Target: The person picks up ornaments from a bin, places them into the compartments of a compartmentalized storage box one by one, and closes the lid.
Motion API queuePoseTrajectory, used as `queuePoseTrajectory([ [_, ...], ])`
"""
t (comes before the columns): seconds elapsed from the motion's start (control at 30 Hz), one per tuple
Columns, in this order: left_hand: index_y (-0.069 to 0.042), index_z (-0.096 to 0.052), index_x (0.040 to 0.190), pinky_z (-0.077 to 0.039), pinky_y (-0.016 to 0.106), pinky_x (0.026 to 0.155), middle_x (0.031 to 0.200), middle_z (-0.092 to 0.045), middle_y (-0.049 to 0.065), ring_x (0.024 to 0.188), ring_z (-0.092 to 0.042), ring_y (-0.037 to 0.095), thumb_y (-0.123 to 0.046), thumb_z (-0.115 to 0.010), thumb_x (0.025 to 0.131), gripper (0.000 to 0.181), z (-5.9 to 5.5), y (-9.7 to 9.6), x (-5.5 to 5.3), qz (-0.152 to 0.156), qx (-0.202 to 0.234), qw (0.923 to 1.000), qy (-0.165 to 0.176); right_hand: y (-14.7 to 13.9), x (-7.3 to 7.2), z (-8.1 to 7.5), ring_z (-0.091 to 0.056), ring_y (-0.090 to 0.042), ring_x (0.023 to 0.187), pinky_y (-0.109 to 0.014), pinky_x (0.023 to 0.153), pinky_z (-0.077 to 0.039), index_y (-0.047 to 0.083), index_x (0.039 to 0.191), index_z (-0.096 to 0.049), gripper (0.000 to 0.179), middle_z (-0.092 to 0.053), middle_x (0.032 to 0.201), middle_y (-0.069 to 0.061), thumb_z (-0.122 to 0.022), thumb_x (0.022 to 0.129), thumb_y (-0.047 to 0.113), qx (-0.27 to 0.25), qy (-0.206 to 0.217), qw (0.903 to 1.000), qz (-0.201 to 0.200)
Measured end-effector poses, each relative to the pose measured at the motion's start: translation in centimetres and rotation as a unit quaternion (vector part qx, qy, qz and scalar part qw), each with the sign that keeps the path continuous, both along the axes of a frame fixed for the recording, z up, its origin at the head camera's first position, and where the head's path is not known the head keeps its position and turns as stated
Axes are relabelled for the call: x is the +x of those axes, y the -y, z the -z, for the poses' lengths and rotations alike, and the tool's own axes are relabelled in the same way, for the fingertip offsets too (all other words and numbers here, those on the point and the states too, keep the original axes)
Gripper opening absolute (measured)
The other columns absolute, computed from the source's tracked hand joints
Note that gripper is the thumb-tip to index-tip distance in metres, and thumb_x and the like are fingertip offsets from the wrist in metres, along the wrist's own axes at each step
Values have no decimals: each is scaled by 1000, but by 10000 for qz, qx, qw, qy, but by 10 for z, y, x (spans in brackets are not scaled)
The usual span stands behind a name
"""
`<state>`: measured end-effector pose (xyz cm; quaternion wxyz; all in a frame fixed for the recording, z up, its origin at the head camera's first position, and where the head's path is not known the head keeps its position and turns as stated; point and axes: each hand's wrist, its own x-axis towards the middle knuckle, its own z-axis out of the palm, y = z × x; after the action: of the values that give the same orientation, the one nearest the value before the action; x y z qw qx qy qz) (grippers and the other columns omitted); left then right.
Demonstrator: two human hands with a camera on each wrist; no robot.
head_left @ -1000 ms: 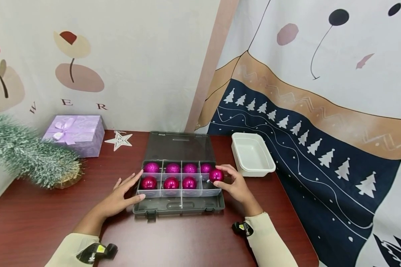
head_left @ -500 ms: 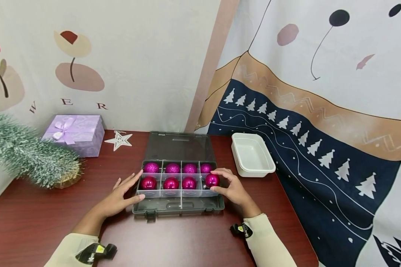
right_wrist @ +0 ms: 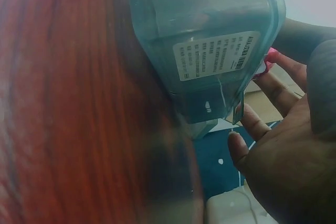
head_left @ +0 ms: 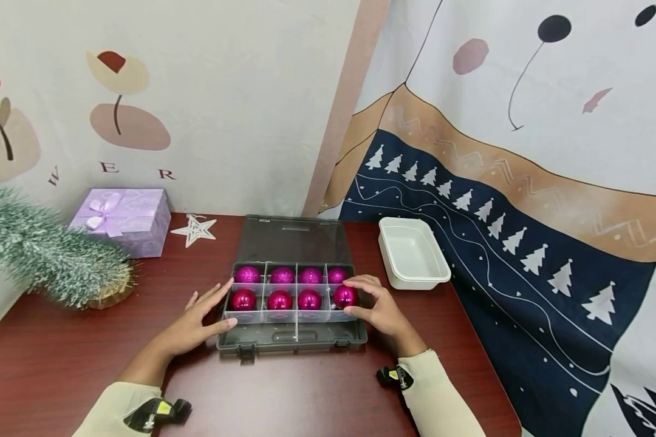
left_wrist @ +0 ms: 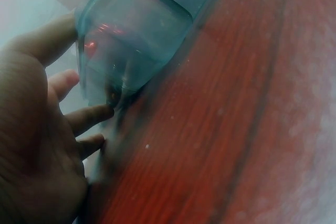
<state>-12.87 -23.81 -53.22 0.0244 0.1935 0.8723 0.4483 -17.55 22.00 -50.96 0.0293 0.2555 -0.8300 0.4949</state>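
Observation:
A dark translucent divided box (head_left: 257, 338) lies on the table with its lid (head_left: 292, 240) folded back. Glittery magenta Christmas balls sit in its back row and shiny ones, such as this Christmas ball (head_left: 280, 300), in the front row. My right hand (head_left: 384, 308) pinches another shiny Christmas ball (head_left: 344, 296) at the front right compartment, between thumb and fingers. In the right wrist view a bit of that ball (right_wrist: 270, 59) shows beside the box wall. My left hand (head_left: 192, 328) rests against the box's left side, fingers extended; the left wrist view shows its fingers (left_wrist: 89, 119) by the wall.
A white plastic tub (head_left: 414, 255) stands to the right, behind my right hand. At the back left are a white star ornament (head_left: 195, 230), a lilac gift box (head_left: 126, 221) and a frosted small tree (head_left: 49, 255). The table's right edge borders a printed cloth (head_left: 503, 291).
My right hand has moved left and slightly down, bringing the shiny Christmas ball from the box's right rim into the front right compartment. The left hand has stayed in place.

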Motion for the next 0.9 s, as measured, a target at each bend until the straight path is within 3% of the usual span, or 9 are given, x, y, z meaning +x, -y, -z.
queuePoseTrajectory([
  [0.23,-21,-31,174,7,82,129,176,-34,27,161,-20,65,-32,-77,98,90,1,0,0,-5,13,10000,-5,0,0,-2,-50,-34,142,-54,119,-45,11,139,-75,55,-70,144,-14,-91,87,7,-1,127,9999,43],
  [0.53,-21,-31,174,7,82,128,176,-34,27,160,-20,66,-32,-77,98,90,1,0,-1,18,1,10000,-15,0,1,0,-48,-36,142,-68,118,-44,9,139,-75,54,-68,144,-16,-90,88,7,-80,224,9997,36],
  [0.9,-20,-31,174,7,83,128,175,-34,28,160,-20,66,-31,-78,98,90,2,0,0,26,19,10000,-70,0,1,0,-48,-36,143,-58,120,-44,10,140,-74,54,-68,144,-14,-90,89,8,44,222,9997,-32],
])
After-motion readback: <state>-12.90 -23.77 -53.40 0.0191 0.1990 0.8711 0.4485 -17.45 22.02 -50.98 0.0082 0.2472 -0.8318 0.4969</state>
